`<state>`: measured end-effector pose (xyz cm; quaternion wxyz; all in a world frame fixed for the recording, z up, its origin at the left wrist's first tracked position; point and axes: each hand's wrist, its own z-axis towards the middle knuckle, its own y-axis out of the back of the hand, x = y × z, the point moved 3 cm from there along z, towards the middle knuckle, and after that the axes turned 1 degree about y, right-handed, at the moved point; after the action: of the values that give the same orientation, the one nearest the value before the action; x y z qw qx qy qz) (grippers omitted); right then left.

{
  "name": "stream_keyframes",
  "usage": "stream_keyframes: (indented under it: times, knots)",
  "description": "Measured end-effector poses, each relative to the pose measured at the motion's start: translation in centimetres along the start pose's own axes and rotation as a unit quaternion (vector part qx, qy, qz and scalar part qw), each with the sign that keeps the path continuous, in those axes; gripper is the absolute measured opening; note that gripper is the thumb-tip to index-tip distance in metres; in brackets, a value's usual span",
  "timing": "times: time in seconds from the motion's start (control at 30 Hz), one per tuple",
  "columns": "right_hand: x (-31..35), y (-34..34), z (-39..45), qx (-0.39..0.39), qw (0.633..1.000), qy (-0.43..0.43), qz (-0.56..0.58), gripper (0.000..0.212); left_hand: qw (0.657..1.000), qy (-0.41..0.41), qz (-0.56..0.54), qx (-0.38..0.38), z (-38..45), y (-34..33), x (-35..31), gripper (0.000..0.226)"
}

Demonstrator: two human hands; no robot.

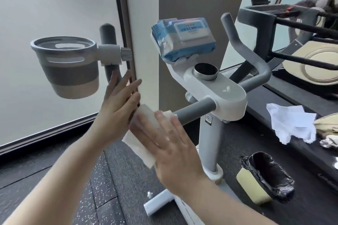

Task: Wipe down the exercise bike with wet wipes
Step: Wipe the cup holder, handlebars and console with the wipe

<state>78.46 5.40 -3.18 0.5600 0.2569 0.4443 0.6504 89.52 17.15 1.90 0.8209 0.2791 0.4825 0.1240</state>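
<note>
Left handlebar (192, 113) of exercise bike (215, 97) partly hidden behind both hands and white wet wipe (144, 139); bend of bar not visible. Right hand (175, 151) flat, fingers straight, presses wipe against bar. Left hand (117, 107) on far side, fingers extended, released, against wipe. Pack of wipes (184, 40) sits on bike's console tray, label unreadable. Cup holder (69, 67) clamped to bar upright, contents not discernible. Black-lined bin (265, 175) on floor, inside dark. Crumpled white sheet (290, 124) on treadmill deck at right.

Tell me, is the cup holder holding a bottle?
No. The cup holder on the left handlebar is empty; its open rim shows nothing inside.
</note>
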Motion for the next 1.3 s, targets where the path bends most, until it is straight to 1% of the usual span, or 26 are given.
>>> stream_keyframes:
  times: [0.03, 0.07, 0.17, 0.2, 0.23, 0.27, 0.33, 0.37, 0.4, 0.43, 0.5, 0.53, 0.6, 0.63, 0.7, 0.77, 0.83, 0.9, 0.97, 1.03, 1.1, 1.13, 1.23, 1.3]
  knots:
    - [-1.6, -0.1, -1.3, -0.010, 1.000, -0.007, 0.006, 0.082, 0.999, -0.007, 0.040, -0.007, -0.3, -0.4, -0.2, 0.052]
    - [-3.6, -0.1, -2.2, -0.017, 0.999, -0.036, 0.016, 0.079, 0.997, -0.011, 0.078, -0.011, -0.8, -0.8, -0.2, 0.052]
    - [-9.5, 0.3, -2.0, -0.029, 0.982, -0.182, 0.032, 0.060, 0.988, -0.025, 0.150, -0.021, -2.0, -1.7, -1.1, 0.054]
    - [-10.0, 0.4, -1.4, -0.043, 0.975, -0.213, 0.048, 0.055, 0.986, -0.029, 0.163, -0.028, -2.2, -1.8, -1.2, 0.058]
    - [-9.4, 0.3, -0.8, -0.062, 0.971, -0.221, 0.070, 0.052, 0.984, -0.031, 0.172, -0.033, -2.2, -1.9, -1.2, 0.061]
    - [-8.1, 0.2, -0.3, -0.076, 0.971, -0.204, 0.097, 0.051, 0.983, -0.029, 0.176, -0.038, -2.2, -2.0, -1.2, 0.062]
    - [-5.3, -0.1, -0.1, -0.074, 0.981, -0.113, 0.139, 0.052, 0.984, -0.017, 0.168, -0.054, -2.2, -2.1, -1.1, 0.058]
    - [-5.1, -0.1, -0.2, -0.060, 0.986, -0.069, 0.139, 0.052, 0.985, -0.009, 0.160, -0.063, -2.3, -2.3, -1.2, 0.056]
    - [-6.3, 0.0, -0.2, -0.050, 0.990, -0.046, 0.126, 0.051, 0.986, -0.002, 0.153, -0.071, -2.5, -2.6, -1.4, 0.054]
    - [-8.1, 0.0, -0.3, -0.048, 0.992, -0.048, 0.103, 0.050, 0.986, 0.004, 0.148, -0.079, -2.8, -2.9, -1.7, 0.053]
    - [-11.9, 0.1, -0.4, -0.056, 0.992, -0.101, 0.058, 0.048, 0.984, 0.022, 0.151, -0.091, -3.2, -3.4, -2.4, 0.050]
    - [-12.7, 0.3, -0.5, -0.057, 0.989, -0.126, 0.054, 0.047, 0.982, 0.033, 0.157, -0.097, -3.4, -3.7, -2.7, 0.050]
    - [-11.2, 0.5, -0.1, -0.063, 0.984, -0.144, 0.082, 0.048, 0.979, 0.043, 0.171, -0.107, -3.6, -4.3, -3.5, 0.051]
    - [-9.6, 0.6, 0.1, -0.064, 0.983, -0.131, 0.108, 0.049, 0.977, 0.044, 0.175, -0.111, -3.7, -4.6, -3.9, 0.052]
    - [-7.2, 0.7, 0.4, -0.066, 0.984, -0.074, 0.151, 0.049, 0.976, 0.046, 0.175, -0.121, -3.7, -5.1, -4.2, 0.056]
    - [-8.2, 0.7, 0.5, -0.063, 0.987, -0.025, 0.147, 0.049, 0.973, 0.042, 0.190, -0.123, -3.8, -5.1, -4.2, 0.057]
    - [-10.6, 0.5, -0.1, -0.069, 0.991, -0.031, 0.112, 0.050, 0.969, 0.026, 0.221, -0.113, -3.9, -5.0, -4.1, 0.055]
    - [-12.0, 0.1, -1.4, -0.083, 0.989, -0.052, 0.108, 0.054, 0.963, 0.012, 0.246, -0.108, -3.9, -4.9, -4.0, 0.053]
    - [-12.2, -0.8, -2.9, -0.108, 0.987, -0.032, 0.116, 0.062, 0.956, -0.001, 0.269, -0.117, -3.9, -4.9, -3.8, 0.051]
    - [-13.0, -1.7, -4.4, -0.125, 0.988, 0.038, 0.081, 0.067, 0.952, -0.015, 0.277, -0.130, -3.9, -5.2, -3.6, 0.048]
    - [-14.9, -2.5, -5.3, -0.129, 0.984, 0.125, -0.006, 0.067, 0.951, -0.037, 0.264, -0.157, -4.0, -5.5, -3.4, 0.044]
    - [-15.7, -2.9, -5.5, -0.116, 0.979, 0.160, -0.046, 0.067, 0.951, -0.054, 0.248, -0.175, -4.0, -5.7, -3.3, 0.041]
    - [-17.3, -4.4, -5.8, -0.039, 0.956, 0.249, -0.148, 0.063, 0.950, -0.098, 0.195, -0.225, -4.2, -5.8, -2.9, 0.037]
    - [-18.0, -6.0, -5.9, 0.015, 0.938, 0.270, -0.215, 0.056, 0.945, -0.131, 0.196, -0.228, -4.8, -6.2, -2.7, 0.035]
